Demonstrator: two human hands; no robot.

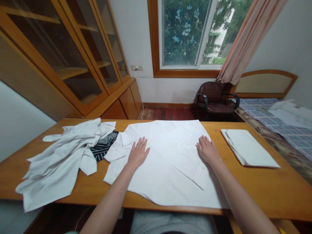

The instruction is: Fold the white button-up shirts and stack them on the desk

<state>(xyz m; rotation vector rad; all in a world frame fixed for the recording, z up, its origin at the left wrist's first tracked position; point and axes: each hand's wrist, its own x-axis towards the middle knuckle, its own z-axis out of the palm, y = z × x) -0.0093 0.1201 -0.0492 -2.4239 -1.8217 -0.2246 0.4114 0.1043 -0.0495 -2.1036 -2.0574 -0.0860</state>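
Note:
A white garment (pixel 168 156), its kind not certain, lies spread over the middle of the desk. A dark straight line, like a pocket slit, runs across its lower right. At its left side, a sleeve-like part (pixel 119 146) is bunched in folds. My left hand (pixel 138 152) rests flat on the garment's left part, fingers stretched out. On the opposite edge lies my right hand (pixel 207 149), palm down with its fingers extended over the cloth. Neither hand grips anything that I can see.
Crumpled white clothes (pixel 65 156) lie at the desk's left, beside a black-and-white striped cloth (pixel 103 146). A folded white garment (pixel 248 148) sits at the right. Beyond the wooden desk (pixel 275 198) are a glass cabinet (pixel 80 65), an armchair (pixel 214 94) and a bed (pixel 275 120).

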